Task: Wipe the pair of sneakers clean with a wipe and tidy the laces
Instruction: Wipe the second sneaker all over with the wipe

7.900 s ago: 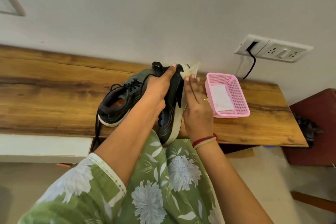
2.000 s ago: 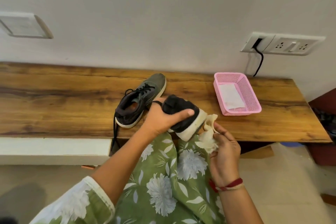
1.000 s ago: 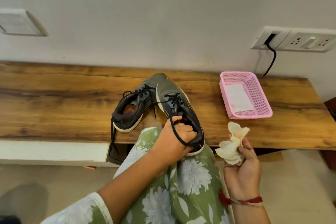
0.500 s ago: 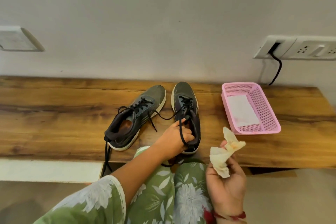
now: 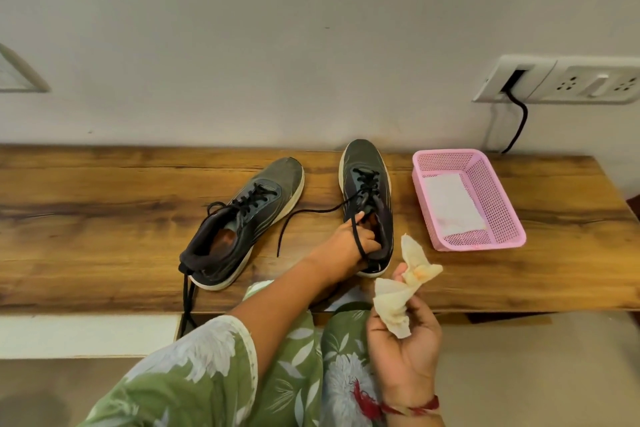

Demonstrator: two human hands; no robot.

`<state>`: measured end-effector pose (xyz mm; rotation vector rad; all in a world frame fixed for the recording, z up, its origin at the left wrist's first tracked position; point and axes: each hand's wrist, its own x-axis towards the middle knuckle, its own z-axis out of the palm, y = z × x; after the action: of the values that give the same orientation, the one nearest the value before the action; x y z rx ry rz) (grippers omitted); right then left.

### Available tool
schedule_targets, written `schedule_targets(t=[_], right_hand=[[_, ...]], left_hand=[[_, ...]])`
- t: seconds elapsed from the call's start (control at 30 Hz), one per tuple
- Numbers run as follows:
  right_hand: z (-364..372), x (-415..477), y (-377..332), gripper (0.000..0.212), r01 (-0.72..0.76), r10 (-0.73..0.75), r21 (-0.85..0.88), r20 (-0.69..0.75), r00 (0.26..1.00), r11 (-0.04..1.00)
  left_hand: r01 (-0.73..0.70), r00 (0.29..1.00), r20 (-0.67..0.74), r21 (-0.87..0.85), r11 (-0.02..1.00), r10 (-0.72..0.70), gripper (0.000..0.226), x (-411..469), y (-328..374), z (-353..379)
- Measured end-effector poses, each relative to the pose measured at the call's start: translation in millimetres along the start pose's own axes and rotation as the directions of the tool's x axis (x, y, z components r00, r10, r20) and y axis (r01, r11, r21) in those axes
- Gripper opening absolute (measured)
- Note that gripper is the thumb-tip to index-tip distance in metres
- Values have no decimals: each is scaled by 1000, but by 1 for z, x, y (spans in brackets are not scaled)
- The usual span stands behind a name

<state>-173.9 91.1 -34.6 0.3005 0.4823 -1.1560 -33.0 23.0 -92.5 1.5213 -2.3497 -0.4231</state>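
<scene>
Two dark grey sneakers with pale soles stand upright on the wooden shelf [image 5: 104, 211]. The left sneaker [image 5: 242, 218] is angled, and its black lace hangs over the shelf's front edge. The right sneaker [image 5: 370, 191] points at the wall. My left hand [image 5: 349, 243] grips the right sneaker at its collar, fingers curled into the opening, with a loose black lace [image 5: 304, 215] draped over the fingers. In front of the shelf's edge my right hand [image 5: 405, 350] holds up a crumpled, soiled wipe [image 5: 401, 291].
A pink mesh basket [image 5: 498, 204] with a white sheet inside sits right of the sneakers. A wall socket panel [image 5: 568, 83] with a black cable is above it. My green floral clothing fills the bottom of the view.
The right sneaker has been set down upright on the shelf beside the other one, toe to the wall. My left hand stays at its collar. My right hand still holds the wipe.
</scene>
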Motion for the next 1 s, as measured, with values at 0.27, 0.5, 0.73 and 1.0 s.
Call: schedule_targets(t=[0.27,0.5,0.73,1.0], right_hand=[[-10,6,0,72,-30,30,-58,0,1000,998],[-11,10,4,85,-34,35,-129,9,999,991],[-10,12,15,51,-31,27,-461,-15,1000,887],[-7,14,46,15,59,-109,-901,13,994,430]], left_hand=[[34,983,179,34,999,-39,29,26,-6,-25],[129,992,30,-138,982,-126,58,0,-3,-11],[387,914,-70,-146,910,-400,57,-83,-3,-44],[727,606,-285,-181,663,-742,38,-158,-34,-89]])
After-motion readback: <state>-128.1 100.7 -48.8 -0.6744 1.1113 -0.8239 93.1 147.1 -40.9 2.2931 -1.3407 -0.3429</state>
